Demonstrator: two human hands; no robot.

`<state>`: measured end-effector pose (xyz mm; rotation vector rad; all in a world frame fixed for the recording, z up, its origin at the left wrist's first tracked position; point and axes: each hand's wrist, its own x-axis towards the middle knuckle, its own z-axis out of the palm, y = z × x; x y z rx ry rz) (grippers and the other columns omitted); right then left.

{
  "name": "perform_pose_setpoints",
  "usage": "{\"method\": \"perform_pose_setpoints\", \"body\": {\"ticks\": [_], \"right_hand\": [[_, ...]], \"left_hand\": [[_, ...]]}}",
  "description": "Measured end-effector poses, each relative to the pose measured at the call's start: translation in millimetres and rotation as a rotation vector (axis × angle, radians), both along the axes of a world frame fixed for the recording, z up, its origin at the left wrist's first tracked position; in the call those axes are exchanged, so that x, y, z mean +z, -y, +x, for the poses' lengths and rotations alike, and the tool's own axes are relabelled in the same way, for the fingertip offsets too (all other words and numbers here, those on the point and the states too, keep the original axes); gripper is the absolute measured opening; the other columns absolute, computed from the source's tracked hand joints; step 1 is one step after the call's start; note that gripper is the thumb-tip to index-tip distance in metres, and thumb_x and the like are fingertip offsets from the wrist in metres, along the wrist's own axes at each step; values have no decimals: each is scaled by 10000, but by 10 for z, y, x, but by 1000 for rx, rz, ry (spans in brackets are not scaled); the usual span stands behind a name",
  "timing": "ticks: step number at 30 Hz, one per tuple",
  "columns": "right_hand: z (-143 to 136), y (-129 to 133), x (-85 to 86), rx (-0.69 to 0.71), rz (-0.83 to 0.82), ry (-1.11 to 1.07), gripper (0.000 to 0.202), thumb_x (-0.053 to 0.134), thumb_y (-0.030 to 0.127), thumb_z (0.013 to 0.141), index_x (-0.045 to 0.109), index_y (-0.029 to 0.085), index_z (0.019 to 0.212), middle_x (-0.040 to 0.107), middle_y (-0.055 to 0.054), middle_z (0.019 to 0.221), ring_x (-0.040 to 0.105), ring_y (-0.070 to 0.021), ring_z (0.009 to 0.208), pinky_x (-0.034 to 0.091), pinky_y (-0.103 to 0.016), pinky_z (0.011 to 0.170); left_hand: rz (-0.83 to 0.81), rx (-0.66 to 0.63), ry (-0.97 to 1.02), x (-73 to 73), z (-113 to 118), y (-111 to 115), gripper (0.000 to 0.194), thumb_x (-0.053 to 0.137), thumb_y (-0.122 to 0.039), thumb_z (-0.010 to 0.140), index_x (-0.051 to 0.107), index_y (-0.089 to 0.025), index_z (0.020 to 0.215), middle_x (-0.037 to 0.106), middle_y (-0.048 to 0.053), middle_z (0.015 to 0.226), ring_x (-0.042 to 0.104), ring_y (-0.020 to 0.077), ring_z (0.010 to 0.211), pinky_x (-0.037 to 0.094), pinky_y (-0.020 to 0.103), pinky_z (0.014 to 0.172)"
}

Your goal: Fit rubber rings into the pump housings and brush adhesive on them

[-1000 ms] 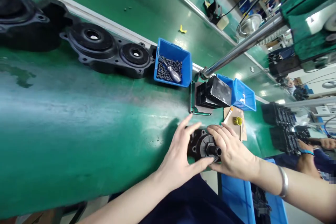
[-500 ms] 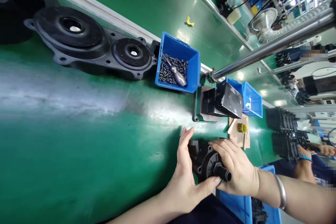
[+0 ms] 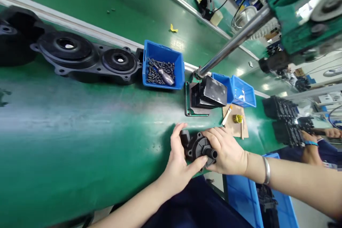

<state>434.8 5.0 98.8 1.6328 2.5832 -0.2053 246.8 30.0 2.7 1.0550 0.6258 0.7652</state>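
A black round housing with a short pipe (image 3: 200, 148) is held between both hands near the front edge of the green table (image 3: 107, 142). My left hand (image 3: 179, 165) grips its left side, thumb on the front by the pipe and fingers behind. My right hand (image 3: 227, 149), with a silver bangle at the wrist, wraps round its right side. Beyond the hands stands a press base with black metal blocks (image 3: 213, 91). A blue bin (image 3: 184, 74) holds small dark metal parts and a screwdriver (image 3: 166, 77).
Large black casings (image 3: 88, 57) lie at the back left. To the right are blue bins (image 3: 244, 91), a brush (image 3: 227, 115) and a yellow cup (image 3: 237, 118) on cardboard. A green press head (image 3: 301, 17) hangs at upper right. Another person's hand (image 3: 310, 139) shows at far right.
The view has shifted, bringing the green press head in at upper right. Both hands still hold the black housing, now further left and slightly higher in view.
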Motion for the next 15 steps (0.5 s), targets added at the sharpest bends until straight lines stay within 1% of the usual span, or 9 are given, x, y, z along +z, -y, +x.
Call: {"method": "perform_pose_setpoints", "body": {"ticks": [3, 5, 6, 8, 10, 13, 15], "right_hand": [[-12, -15, 57, 35, -5, 57, 872, 733, 454, 767, 391, -14, 1418, 602, -267, 1244, 583, -385, 1072, 471, -526, 899], [-12, -23, 64, 86, 2, 35, 936, 711, 440, 792, 300, -29, 1489, 557, -286, 1344, 558, -388, 1162, 448, -521, 959], [-10, -25, 52, 106, 6, 12, 951, 699, 438, 804, 265, -31, 1508, 555, -282, 1352, 562, -379, 1163, 448, -510, 957], [-1, -23, 2, 110, 10, -12, 968, 690, 470, 814, 245, -25, 1517, 594, -257, 1283, 591, -362, 1082, 462, -491, 899], [1, -17, -54, 70, 9, 0, 999, 690, 537, 812, 250, -20, 1515, 620, -237, 1194, 602, -357, 997, 463, -488, 843], [-31, -14, -81, 12, -33, 33, 1016, 717, 557, 787, 277, -10, 1507, 623, -240, 1172, 604, -368, 998, 462, -496, 838], [-73, -26, -42, -25, -86, 47, 1016, 759, 556, 752, 318, 17, 1492, 635, -227, 1177, 618, -364, 1005, 477, -483, 836]], "left_hand": [[14, 20, 26, -6, 20, -17, 900, 712, -526, 876, 95, -346, 1505, 184, 136, 1637, 335, 334, 1507, 420, 542, 1183], [31, 36, 44, -1, 27, -26, 898, 725, -519, 866, 106, -355, 1496, 181, 125, 1643, 362, 312, 1493, 431, 512, 1178], [31, 40, 54, 6, 29, -30, 897, 730, -513, 862, 111, -357, 1493, 167, 123, 1650, 358, 308, 1497, 435, 503, 1175], [8, 36, 66, 25, 36, -38, 896, 740, -494, 857, 119, -360, 1489, 142, 122, 1660, 342, 306, 1508, 442, 496, 1168], [-25, 24, 79, 40, 46, -49, 899, 750, -475, 849, 130, -357, 1488, 144, 126, 1660, 353, 308, 1502, 452, 495, 1157], [-18, 37, 70, 20, 46, -60, 895, 762, -478, 828, 170, -328, 1483, 188, 140, 1645, 384, 319, 1481, 459, 496, 1145], [39, 72, 18, -33, 23, -65, 883, 760, -504, 821, 206, -302, 1478, 229, 150, 1628, 401, 328, 1468, 455, 501, 1146]]}}
